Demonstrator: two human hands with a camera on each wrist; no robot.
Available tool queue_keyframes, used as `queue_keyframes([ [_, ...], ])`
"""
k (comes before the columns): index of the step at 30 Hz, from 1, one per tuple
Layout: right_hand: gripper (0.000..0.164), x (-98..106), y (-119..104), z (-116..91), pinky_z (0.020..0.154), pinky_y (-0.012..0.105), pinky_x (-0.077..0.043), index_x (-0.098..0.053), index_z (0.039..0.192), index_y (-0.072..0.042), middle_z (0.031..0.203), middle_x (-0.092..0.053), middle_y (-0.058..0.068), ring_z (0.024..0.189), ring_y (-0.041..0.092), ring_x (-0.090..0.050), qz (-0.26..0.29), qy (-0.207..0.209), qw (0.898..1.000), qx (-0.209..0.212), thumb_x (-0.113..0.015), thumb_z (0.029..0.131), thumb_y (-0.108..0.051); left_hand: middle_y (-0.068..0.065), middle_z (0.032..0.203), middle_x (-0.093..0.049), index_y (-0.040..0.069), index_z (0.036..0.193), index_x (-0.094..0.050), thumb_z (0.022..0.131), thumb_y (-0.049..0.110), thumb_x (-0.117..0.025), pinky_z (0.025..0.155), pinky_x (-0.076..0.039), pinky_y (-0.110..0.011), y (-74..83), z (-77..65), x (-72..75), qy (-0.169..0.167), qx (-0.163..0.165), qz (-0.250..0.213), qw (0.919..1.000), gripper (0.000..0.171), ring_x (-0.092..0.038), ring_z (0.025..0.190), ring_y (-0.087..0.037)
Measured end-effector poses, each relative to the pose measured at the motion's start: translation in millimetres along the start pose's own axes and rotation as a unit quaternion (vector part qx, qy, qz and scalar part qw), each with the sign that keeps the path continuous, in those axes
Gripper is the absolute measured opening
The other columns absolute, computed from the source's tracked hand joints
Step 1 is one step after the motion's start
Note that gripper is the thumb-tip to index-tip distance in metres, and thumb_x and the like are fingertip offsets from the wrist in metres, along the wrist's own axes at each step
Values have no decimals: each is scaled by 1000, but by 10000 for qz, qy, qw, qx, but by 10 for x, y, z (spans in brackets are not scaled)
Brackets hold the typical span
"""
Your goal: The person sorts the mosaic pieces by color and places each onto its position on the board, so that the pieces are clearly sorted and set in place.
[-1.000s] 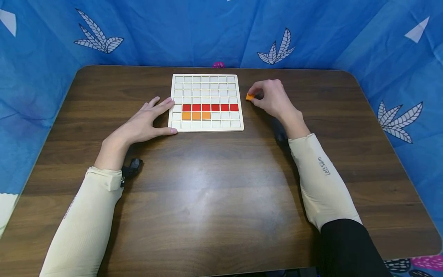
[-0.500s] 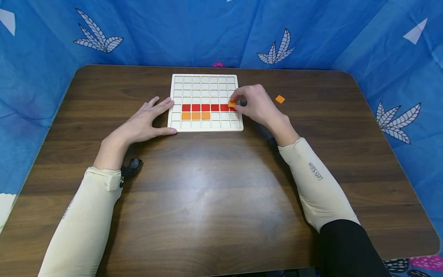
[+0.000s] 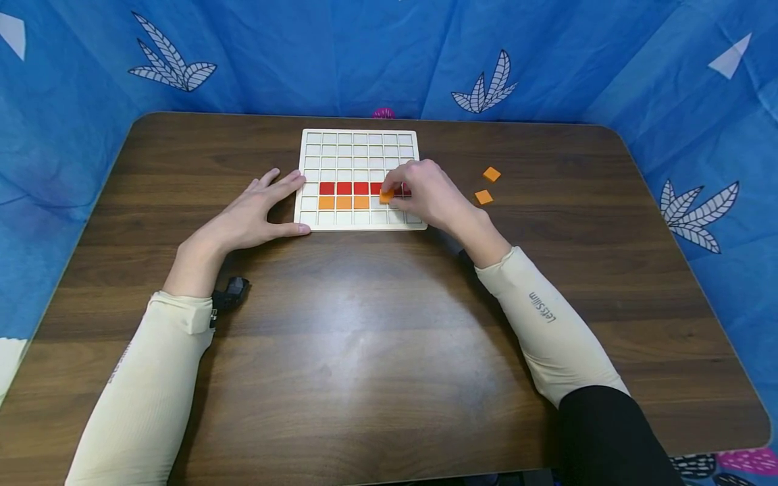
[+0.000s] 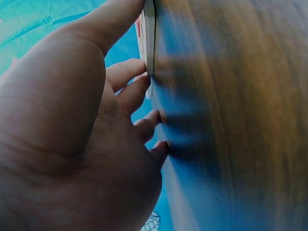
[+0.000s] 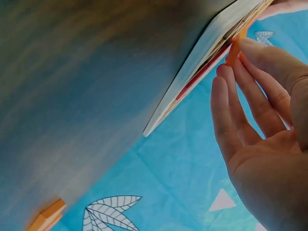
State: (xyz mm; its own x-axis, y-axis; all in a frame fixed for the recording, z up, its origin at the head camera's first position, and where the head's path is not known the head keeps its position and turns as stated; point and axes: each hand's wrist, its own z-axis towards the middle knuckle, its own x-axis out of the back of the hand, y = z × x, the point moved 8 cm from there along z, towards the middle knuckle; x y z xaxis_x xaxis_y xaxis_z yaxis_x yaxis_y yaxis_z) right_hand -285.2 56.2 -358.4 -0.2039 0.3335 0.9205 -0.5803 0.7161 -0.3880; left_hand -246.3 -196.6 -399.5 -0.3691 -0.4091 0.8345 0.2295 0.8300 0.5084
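A white grid board (image 3: pixel 360 226) lies on the table, with a row of red tiles (image 3: pixel 344 189) and, just below it, three orange tiles (image 3: pixel 344 202) side by side. Thumb and fingers of my right hand (image 3: pixel 428 192) pinch another orange tile (image 3: pixel 385 197) over the board, right of those three; in the right wrist view this tile (image 5: pixel 234 52) sits between thumb and fingertips. The hand covers part of the red row. My left hand (image 3: pixel 246 216) rests against the board's left side with fingers spread, thumb near the lower left corner.
Two loose orange tiles lie on the brown table (image 3: pixel 340 371) to the right, one farther back (image 3: pixel 491 174) and one nearer tile (image 3: pixel 483 197). A blue patterned cloth (image 3: pixel 365 54) hangs behind the table.
My right hand has moved left from beside the board to over it, carrying the orange tile. Two loose orange tiles have come into view behind it. My left hand stays put.
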Motion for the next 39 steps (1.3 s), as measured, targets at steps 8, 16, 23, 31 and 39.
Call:
queue_keyframes([
  [8, 25, -58, -122, -1, 105, 37, -56, -81, 117, -8, 117, -79, 7, 108, 23, -70, -198, -57, 9994, 293, -84, 92, -13, 4, 178, -12, 25, 170, -20, 93, 60, -74, 131, -5, -65, -3, 1, -6, 14, -19, 11, 10000, 100, 5, 166, -31],
  [16, 26, -70, -185, -19, 107, 37, -56, -82, 117, -9, 117, -79, 7, 109, 22, -71, -230, -13, 9990, 373, -85, 91, -14, 3, 178, -12, 24, 170, -21, 94, 59, -74, 131, -4, -63, 27, -7, 3, 9, -71, 9, 10000, 99, 5, 166, -32],
  [23, 23, -108, -252, -18, 104, 36, -56, -82, 115, -8, 114, -80, 8, 105, 23, -71, -520, -12, 9970, 572, -83, 93, -14, 4, 178, -13, 25, 170, -21, 94, 58, -74, 132, -4, -62, 36, -4, 8, 25, -71, 32, 10000, 99, 4, 166, -31],
  [31, 21, -128, -321, -14, 102, 35, -57, -83, 112, -10, 112, -80, 6, 102, 21, -68, -307, -3, 9971, 694, -83, 92, -14, 3, 178, -13, 24, 170, -21, 94, 57, -75, 132, -3, -60, 26, -6, 11, 55, -118, 27, 9999, 99, 3, 166, -32],
  [39, 24, -174, -336, -6, 104, 34, -54, -80, 118, -9, 115, -78, 4, 112, 21, -65, -267, -79, 9961, 839, -80, 94, -13, 2, 178, -15, 23, 170, -23, 94, 55, -76, 133, -3, -59, 40, -11, 24, 95, -216, 4, 9997, 98, 2, 166, -33],
])
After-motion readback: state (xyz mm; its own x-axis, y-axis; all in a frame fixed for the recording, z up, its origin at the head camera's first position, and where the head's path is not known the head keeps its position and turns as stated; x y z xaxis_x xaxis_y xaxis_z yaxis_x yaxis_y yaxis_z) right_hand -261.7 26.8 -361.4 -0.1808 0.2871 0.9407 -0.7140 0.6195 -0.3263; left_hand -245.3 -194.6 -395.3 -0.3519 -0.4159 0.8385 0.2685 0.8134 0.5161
